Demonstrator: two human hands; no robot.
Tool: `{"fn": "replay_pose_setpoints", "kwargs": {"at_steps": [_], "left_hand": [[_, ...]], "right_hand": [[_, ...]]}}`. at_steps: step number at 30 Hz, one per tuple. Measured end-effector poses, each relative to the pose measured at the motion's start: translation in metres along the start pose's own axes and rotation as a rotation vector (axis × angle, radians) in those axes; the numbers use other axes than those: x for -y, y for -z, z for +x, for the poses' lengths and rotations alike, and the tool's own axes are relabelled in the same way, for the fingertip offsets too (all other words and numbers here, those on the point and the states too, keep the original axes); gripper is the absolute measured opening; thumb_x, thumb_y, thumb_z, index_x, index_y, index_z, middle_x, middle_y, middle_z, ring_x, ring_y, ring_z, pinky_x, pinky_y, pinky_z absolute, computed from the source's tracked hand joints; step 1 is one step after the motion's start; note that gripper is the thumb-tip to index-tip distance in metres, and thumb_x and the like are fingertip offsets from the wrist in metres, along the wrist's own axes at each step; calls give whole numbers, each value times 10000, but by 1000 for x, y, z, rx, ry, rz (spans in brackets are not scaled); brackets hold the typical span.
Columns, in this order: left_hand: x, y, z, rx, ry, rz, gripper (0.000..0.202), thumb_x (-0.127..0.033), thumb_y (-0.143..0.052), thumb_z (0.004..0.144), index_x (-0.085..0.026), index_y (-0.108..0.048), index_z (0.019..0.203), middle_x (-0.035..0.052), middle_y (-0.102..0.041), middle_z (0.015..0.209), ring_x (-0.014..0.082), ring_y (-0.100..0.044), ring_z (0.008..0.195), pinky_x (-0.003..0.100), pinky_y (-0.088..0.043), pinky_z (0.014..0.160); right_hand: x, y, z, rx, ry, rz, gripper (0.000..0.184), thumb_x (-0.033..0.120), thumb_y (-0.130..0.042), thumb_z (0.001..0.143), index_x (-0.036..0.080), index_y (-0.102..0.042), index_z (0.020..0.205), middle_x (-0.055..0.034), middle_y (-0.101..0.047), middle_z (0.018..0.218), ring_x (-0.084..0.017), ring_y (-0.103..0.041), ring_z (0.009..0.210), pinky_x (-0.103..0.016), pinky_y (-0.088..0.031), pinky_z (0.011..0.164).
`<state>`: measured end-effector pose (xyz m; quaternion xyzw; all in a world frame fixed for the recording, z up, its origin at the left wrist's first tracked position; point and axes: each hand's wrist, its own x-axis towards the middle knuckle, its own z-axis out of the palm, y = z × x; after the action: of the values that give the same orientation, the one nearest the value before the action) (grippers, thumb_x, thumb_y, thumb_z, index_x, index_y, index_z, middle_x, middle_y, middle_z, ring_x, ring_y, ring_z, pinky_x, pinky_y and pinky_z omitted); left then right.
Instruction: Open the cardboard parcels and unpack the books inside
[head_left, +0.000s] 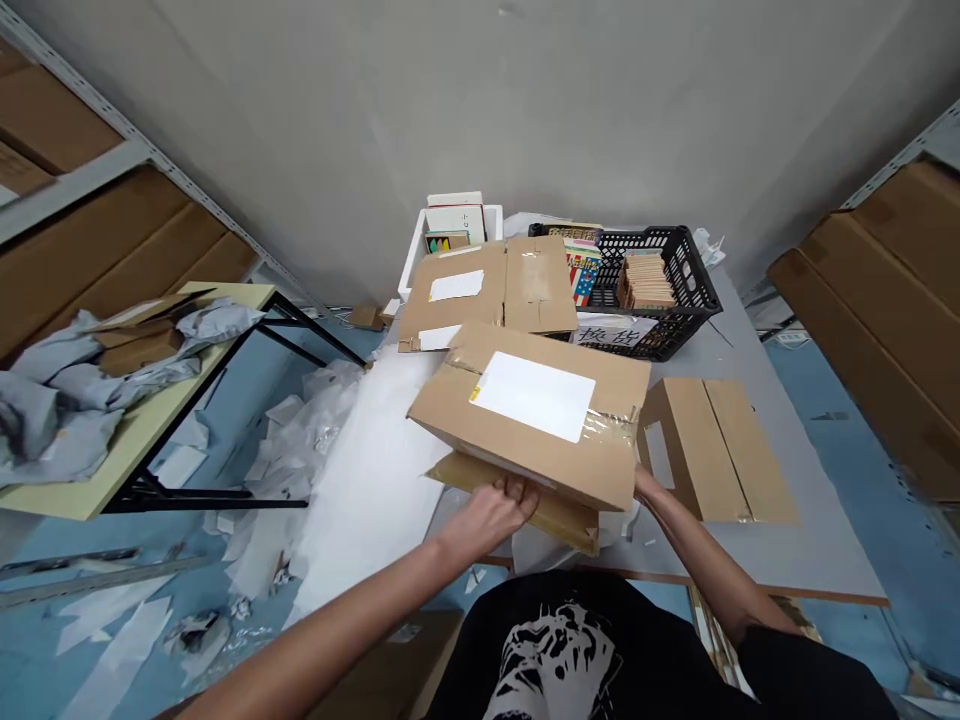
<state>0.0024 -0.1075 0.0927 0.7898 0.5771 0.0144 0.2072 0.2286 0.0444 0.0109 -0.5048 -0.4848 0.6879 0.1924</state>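
I hold a taped cardboard box (536,420) with a white label on top, lifted and tilted over the near edge of the grey table (787,540). My left hand (491,515) grips its near lower edge, fingers curled under a loose flap. My right hand (646,487) is at the box's right near corner, mostly hidden behind it. A flattened cardboard box (487,290) with white labels lies farther back. Another closed cardboard box (716,450) rests on the table to the right.
A black plastic crate (686,290) with books and wooden pieces stands at the back. A white bin (450,230) with books is beside it. A yellow side table (127,440) with grey wrapping stands left. Paper scraps litter the blue floor. Cardboard-filled shelves flank both sides.
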Motion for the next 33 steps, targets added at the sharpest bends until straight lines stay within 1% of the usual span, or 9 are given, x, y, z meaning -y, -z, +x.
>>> {"fn": "replay_pose_setpoints", "kwargs": {"at_steps": [4, 8, 15, 19, 22, 24, 28, 30, 33], "left_hand": [[-6, -66, 17, 38, 2, 181, 516, -46, -415, 840, -170, -450, 1340, 214, -518, 1327, 310, -571, 1131, 422, -495, 839], [3, -129, 25, 173, 33, 196, 421, -56, -402, 870, -133, -499, 1273, 181, -628, 1153, 271, -616, 1022, 331, -511, 703], [31, -177, 30, 186, 67, 124, 328, -60, -430, 862, -116, -601, 1136, 180, -654, 1071, 275, -598, 1032, 429, -458, 866], [25, -170, 29, 141, 139, 91, 371, -72, -438, 857, -123, -584, 1195, 189, -631, 1161, 291, -557, 1122, 481, -410, 941], [7, -145, 15, 113, 264, 59, 367, -94, -461, 851, -120, -577, 1198, 185, -607, 1216, 274, -542, 1158, 443, -420, 936], [-8, -119, 6, 74, 332, -6, 262, -118, -470, 856, -118, -623, 1069, 150, -669, 1062, 235, -617, 1008, 357, -477, 820], [-19, -67, 13, -336, 447, -18, 241, -207, -388, 928, -143, -620, 937, 85, -655, 844, 184, -625, 809, 299, -493, 720], [-12, -53, 25, -519, 509, 41, 274, -276, -435, 920, -112, -597, 1069, 128, -649, 995, 223, -609, 954, 351, -490, 827], [2, -52, 40, -558, 609, 47, 542, -433, -566, 841, -96, -507, 1262, 182, -539, 1290, 338, -472, 1222, 475, -421, 977]], "right_hand": [[-29, 25, -1, -112, -190, -87, 333, 202, -758, 535, 202, -552, 797, -49, -689, 825, -215, -682, 756, -305, -573, 565], [-38, 45, -7, -217, -379, -245, 315, 160, -660, 637, 177, -484, 898, -69, -658, 913, -183, -696, 690, -272, -564, 505], [20, 42, -33, -275, -198, -602, 381, 405, -620, 742, 193, -446, 1007, 18, -634, 591, -174, -622, 431, -258, -484, 409], [51, 10, -44, -145, -78, -808, 500, 564, -606, 715, 197, -481, 1030, 79, -527, 429, -181, -555, 357, -262, -409, 395], [63, -13, -45, 30, -17, -850, 435, 566, -518, 784, 207, -493, 1028, 58, -568, 505, -181, -587, 440, -264, -405, 452], [69, -27, -42, 157, 27, -877, 381, 532, -438, 842, 211, -484, 1042, 51, -581, 538, -179, -591, 480, -273, -416, 499], [82, -54, -26, 267, 197, -1043, 280, 437, -401, 878, 218, -477, 1034, -4, -655, 702, -192, -626, 625, -289, -438, 596], [89, -65, -13, 204, 302, -1168, 256, 404, -420, 871, 219, -490, 1035, -61, -687, 897, -214, -649, 758, -296, -441, 635], [98, -78, 3, 173, 368, -1294, 284, 389, -424, 884, 220, -492, 1102, -73, -699, 936, -218, -661, 776, -281, -429, 616]]}}
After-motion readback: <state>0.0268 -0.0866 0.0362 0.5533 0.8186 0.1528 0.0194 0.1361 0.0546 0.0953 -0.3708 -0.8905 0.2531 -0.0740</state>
